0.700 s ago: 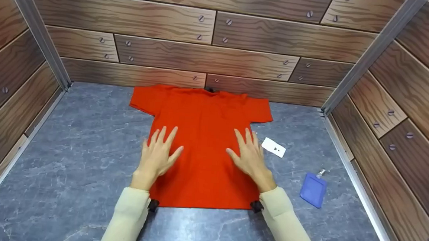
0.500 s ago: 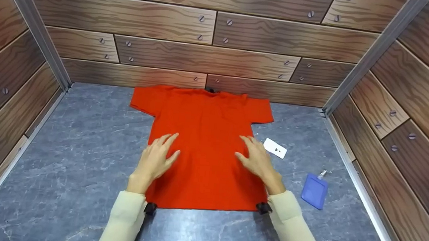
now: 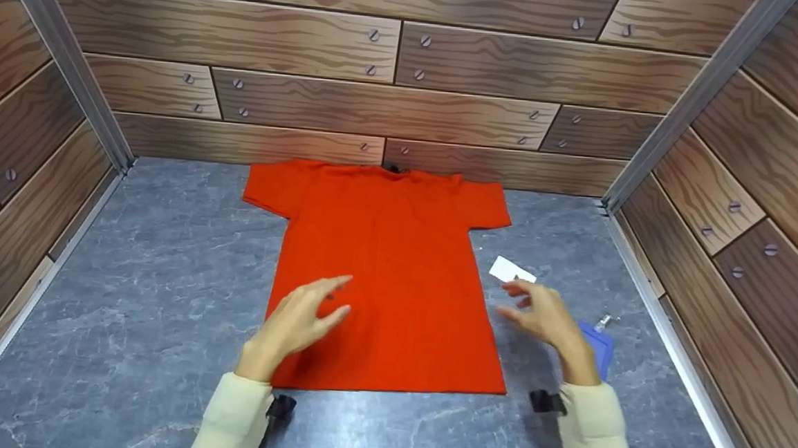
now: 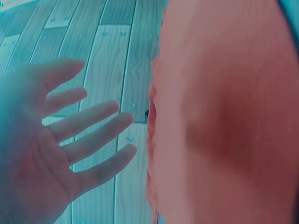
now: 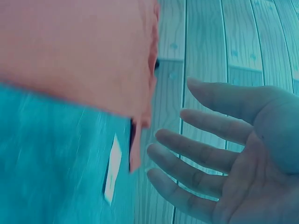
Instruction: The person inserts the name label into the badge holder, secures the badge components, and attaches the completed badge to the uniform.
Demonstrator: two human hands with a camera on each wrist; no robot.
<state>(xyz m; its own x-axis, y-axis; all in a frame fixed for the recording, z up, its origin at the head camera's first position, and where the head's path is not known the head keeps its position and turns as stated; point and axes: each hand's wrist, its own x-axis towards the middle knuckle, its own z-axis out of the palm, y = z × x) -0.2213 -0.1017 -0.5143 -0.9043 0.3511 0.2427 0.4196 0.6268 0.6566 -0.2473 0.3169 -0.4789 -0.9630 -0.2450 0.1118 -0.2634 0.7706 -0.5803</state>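
A red short-sleeved T-shirt (image 3: 397, 251) lies spread flat, collar toward the back wall and hem toward the person. Over its lower left part hovers the left hand (image 3: 299, 322), fingers relaxed and spread, holding nothing; the left wrist view shows this gap above the shirt (image 4: 224, 70). To the right of the shirt, the right hand (image 3: 542, 316) is in the air with loosely bent fingers and nothing in them. Its fingertips overlap the near edge of a white card (image 3: 510, 269) in the head view. A blue badge holder (image 3: 599, 347) with a metal clip is partly hidden behind the right wrist.
The grey marbled surface (image 3: 159, 292) is bounded by wood-patterned walls (image 3: 309, 101) at the back and both sides. Metal strips run along the corners and side edges. A small dark object (image 3: 392, 168) sits at the shirt's collar against the back wall.
The right hand has moved right, off the shirt and toward the card and badge holder. The left hand has drawn slightly toward the person, its fingers more bent. The shirt stays in place.
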